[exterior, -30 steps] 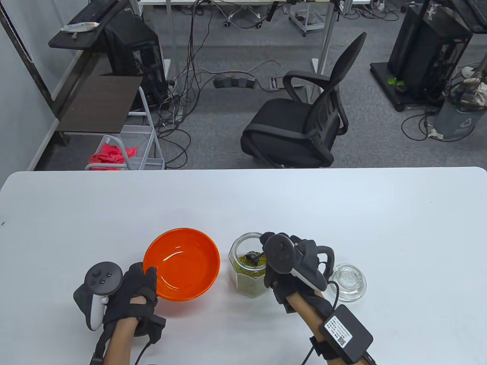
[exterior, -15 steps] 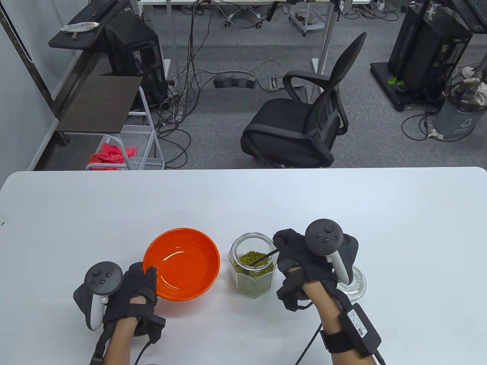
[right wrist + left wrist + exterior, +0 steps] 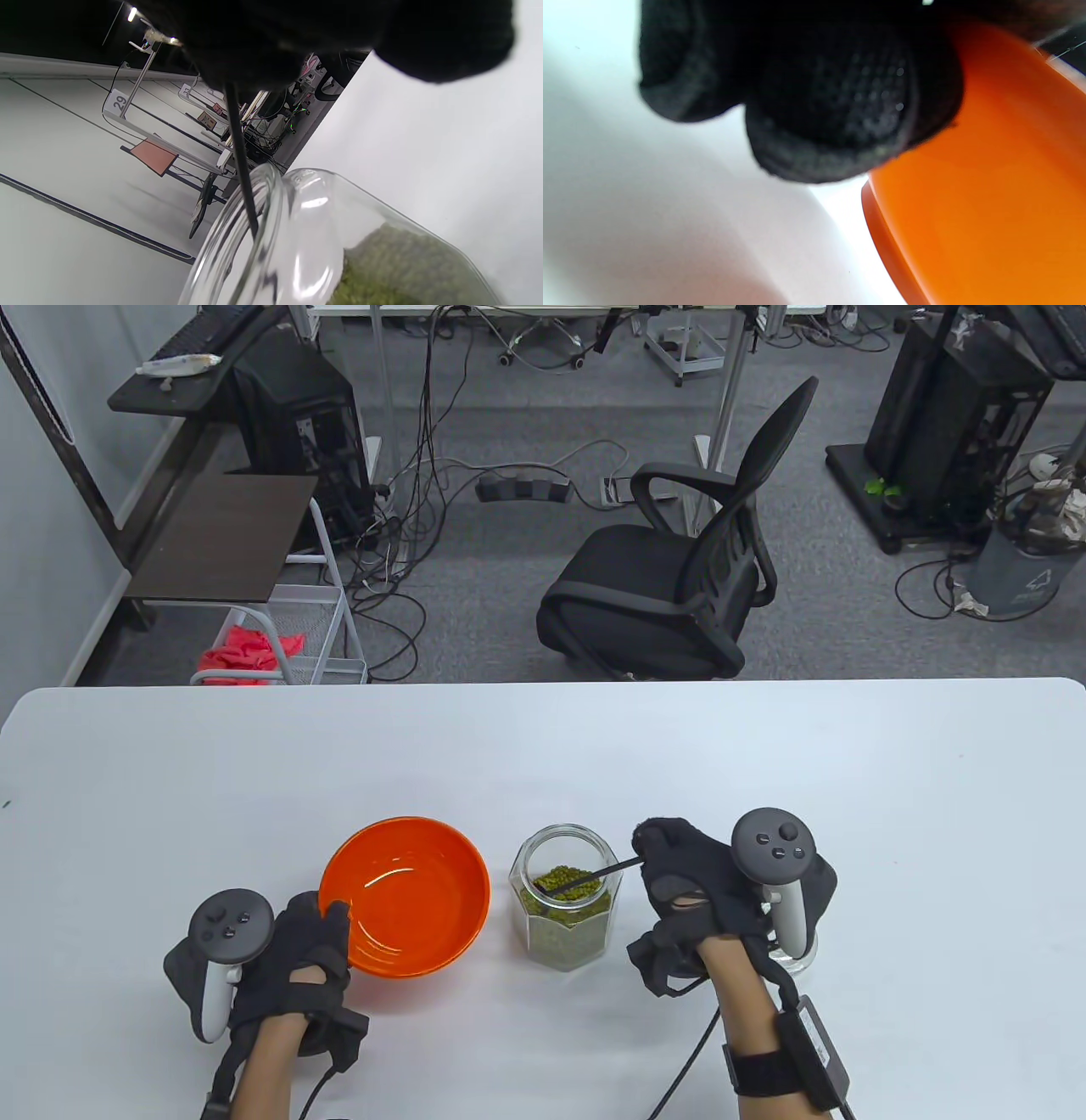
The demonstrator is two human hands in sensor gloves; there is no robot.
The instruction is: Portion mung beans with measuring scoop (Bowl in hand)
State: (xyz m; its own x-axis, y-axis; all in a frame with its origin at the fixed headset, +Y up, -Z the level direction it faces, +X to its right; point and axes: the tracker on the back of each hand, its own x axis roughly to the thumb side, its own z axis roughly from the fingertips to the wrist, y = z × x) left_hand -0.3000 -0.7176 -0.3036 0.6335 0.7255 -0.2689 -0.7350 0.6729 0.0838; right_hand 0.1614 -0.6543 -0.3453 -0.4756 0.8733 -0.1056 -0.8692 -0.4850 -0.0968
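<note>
Nearest the worktop's (image 3: 543,746) front edge, gloved left hand (image 3: 293,954) gripping the near rim of an orange bowl (image 3: 405,895), thumb hooked over the lip and fingers (image 3: 835,106) curled against the outer wall in the left wrist view. Beside the bowl to the right but apart from it, an open glass jar (image 3: 562,899) standing upright, filled most of the way with green mung beans (image 3: 564,886). To the jar's right, gloved right hand (image 3: 696,895) closed in a pinch on the thin black handle of a measuring scoop (image 3: 598,874), handle slanting down over the jar's rim, scoop end among the beans. Just behind that hand and partly hidden by it, a clear glass lid (image 3: 797,954) lying on the worktop. Trackers strapped to the backs of both hands. Beyond the worktop's far edge, a black office chair (image 3: 679,577) on grey carpet, a wire cart (image 3: 288,636) with red cloth at left, cables trailing across the floor
</note>
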